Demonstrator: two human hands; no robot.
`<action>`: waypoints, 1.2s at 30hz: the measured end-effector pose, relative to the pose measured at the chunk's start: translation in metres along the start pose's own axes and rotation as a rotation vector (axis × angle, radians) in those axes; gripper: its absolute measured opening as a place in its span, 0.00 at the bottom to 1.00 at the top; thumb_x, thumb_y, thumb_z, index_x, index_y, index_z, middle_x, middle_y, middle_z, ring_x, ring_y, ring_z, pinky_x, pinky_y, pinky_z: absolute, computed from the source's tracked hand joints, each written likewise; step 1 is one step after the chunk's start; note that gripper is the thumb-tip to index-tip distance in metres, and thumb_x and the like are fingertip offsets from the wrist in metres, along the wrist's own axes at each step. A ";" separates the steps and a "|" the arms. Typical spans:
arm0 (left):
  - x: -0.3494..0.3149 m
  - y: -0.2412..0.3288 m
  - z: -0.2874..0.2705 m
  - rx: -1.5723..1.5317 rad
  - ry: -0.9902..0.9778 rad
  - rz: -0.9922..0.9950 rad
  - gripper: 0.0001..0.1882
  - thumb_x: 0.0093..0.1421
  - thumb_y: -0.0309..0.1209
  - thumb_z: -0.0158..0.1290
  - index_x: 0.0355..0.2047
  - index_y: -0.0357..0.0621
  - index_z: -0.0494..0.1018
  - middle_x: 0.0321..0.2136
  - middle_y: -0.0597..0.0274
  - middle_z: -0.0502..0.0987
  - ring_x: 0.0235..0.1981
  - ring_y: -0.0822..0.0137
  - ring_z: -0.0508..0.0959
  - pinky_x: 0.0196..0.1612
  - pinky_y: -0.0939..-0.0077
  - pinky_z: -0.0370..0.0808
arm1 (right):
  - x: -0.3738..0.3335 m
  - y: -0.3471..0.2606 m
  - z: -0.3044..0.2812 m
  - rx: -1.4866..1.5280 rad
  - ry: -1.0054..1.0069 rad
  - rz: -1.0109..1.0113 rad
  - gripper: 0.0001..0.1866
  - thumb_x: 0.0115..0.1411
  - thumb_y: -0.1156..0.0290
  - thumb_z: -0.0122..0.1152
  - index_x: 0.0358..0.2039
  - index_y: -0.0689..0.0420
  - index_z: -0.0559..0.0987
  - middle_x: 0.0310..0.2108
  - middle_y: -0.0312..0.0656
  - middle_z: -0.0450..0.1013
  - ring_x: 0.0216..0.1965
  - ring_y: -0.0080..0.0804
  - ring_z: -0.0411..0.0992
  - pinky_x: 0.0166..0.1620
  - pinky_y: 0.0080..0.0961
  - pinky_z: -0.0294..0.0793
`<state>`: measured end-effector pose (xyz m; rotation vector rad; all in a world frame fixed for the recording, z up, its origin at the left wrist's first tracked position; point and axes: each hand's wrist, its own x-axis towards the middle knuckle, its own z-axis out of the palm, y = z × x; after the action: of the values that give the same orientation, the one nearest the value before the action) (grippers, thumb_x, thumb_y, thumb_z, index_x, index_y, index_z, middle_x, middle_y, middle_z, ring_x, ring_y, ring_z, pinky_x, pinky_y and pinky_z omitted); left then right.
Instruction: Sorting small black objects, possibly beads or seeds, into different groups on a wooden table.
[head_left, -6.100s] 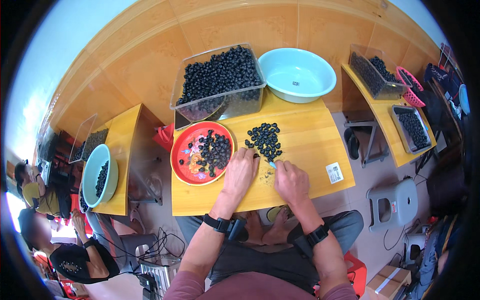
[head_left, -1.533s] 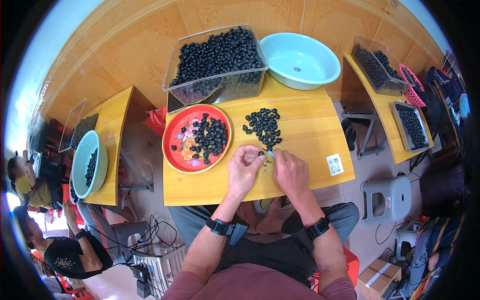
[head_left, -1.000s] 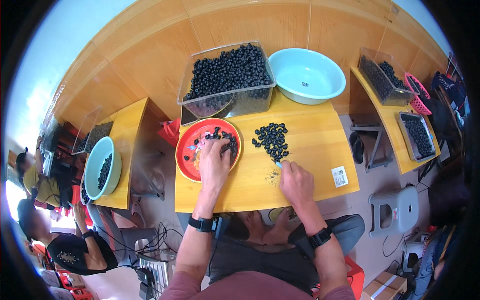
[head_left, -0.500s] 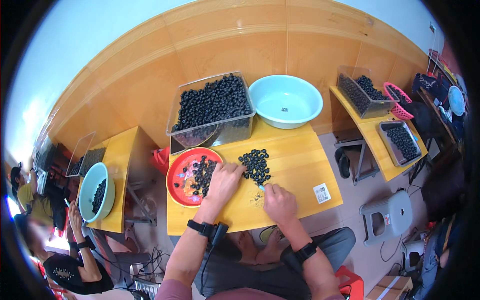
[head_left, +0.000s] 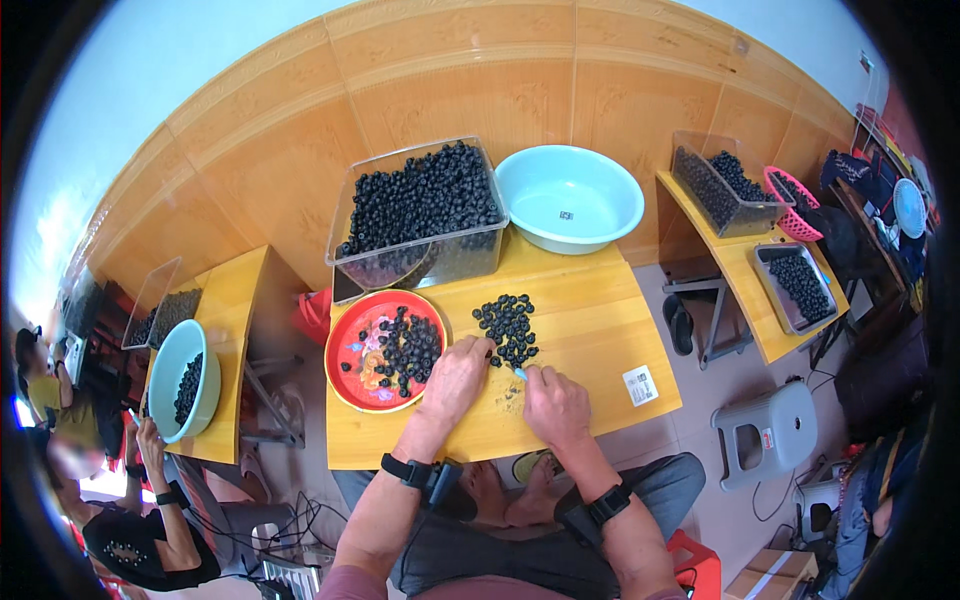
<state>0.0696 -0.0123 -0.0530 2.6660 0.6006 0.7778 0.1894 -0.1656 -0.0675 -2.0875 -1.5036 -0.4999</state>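
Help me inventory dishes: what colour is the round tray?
The tray is red, edged in yellow; head view shows it best.

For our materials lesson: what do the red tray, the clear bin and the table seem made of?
Red tray: plastic or enamelled metal, unclear which; smooth, patterned surface. Clear bin: probably glossy plastic; see-through walls. Table: wood or wood-look laminate; yellow, faint grain, slight sheen.

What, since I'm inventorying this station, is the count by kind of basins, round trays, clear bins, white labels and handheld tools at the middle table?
Light-blue basin: 1
Red round tray: 1
Clear bin: 1
White label: 1
Light-blue tool, in the right hand: 1
Total: 5
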 end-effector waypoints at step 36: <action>-0.038 0.033 0.024 -0.790 0.159 -0.510 0.16 0.60 0.17 0.63 0.49 0.34 0.78 0.37 0.64 0.81 0.35 0.78 0.79 0.42 0.82 0.78 | 0.000 0.001 -0.004 0.042 -0.002 -0.080 0.05 0.57 0.74 0.61 0.35 0.57 0.79 0.23 0.40 0.70 0.24 0.36 0.76 0.26 0.34 0.76</action>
<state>0.0646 -0.0628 -0.0764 1.6559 0.7665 0.8440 0.1899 -0.1683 -0.0644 -2.0027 -1.5904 -0.4916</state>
